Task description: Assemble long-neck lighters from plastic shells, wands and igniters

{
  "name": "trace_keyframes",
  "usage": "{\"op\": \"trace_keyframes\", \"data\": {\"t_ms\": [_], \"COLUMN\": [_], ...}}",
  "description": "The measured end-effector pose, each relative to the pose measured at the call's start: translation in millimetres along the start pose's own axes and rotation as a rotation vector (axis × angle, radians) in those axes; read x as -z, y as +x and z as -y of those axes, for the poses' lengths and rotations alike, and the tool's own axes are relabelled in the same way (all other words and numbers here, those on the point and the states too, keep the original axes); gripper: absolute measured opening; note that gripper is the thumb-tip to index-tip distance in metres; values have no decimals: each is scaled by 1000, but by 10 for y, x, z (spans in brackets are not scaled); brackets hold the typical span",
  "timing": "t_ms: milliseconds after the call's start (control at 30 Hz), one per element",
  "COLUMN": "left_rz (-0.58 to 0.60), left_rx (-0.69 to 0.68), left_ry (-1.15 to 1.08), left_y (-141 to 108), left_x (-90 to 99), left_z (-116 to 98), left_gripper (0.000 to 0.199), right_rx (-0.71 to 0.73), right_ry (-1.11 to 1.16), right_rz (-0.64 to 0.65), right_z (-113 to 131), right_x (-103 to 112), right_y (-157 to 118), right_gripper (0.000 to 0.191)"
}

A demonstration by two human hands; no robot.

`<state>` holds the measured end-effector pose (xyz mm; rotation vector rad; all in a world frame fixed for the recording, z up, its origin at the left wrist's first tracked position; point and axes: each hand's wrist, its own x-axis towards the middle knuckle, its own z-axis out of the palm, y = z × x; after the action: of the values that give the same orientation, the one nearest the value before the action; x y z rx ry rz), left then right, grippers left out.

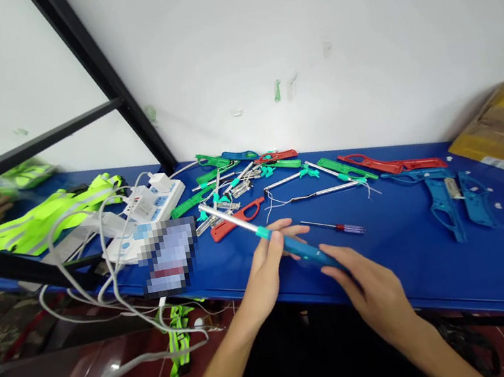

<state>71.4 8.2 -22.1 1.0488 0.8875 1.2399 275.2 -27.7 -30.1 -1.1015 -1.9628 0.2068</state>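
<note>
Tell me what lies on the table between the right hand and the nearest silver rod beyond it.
A screwdriver with a purple handle lies there on the blue table, between the right hand and the silver rod, as the head view shows.

Bare table (402,237) lies open between the screwdriver (347,229) and the blue shells (476,201); leftward, the held tool (311,254), phone (173,254), power strip (121,249) and black post (96,66) bar the way, and rods (340,188) and handles (223,229) crowd the back by the wall (304,43)
</note>
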Motion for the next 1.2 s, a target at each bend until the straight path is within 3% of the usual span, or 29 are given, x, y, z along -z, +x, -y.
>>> {"op": "trace_keyframes", "data": {"t_ms": [100,200,333,367,467,567,667,800,967,1133,1200], "left_rz": [35,59,40,22,-20,-23,-20,-16,-31,-32,-28], "left_rx": [38,149,190,178,157,163,155,145,141,144,145], "left_ry": [-135,-208,-254,-259,-264,-255,-258,-249,-243,-230,-227], "left_y": [47,73,94,97,105,111,115,110,100,95,94], "left_x": [-12,22,53,51,29,8,0,5,7,1,0], "left_z": [3,-19,-48,-51,-53,-47,-36,-27,-23,-20,-25], "left_gripper": [55,49,44,44,42,41,41,41,41,40,40], "right_rx": [185,226,259,209,-172,-513,-807,-917,-1005,-1237,-1249], "right_ry": [-161,-201,-171,-194,-401,-747,-833,-753,-710,-738,-812], "right_rz": [-48,38,204,181,-117,-252,-346,-325,-304,-358,-325], "right_z": [32,49,-89,-191,-698,-1376,-1931,-2247,-2280,-2339,-2446], "right_x": [-89,-108,173,328,962,1642,2102,2307,2408,2541,2576], "right_y": [-60,-51,76,103,60,-218,-569,-752,-629,-646,-714], "right_gripper": [57,64,58,58,37,40,35,27,13,38,38]}}
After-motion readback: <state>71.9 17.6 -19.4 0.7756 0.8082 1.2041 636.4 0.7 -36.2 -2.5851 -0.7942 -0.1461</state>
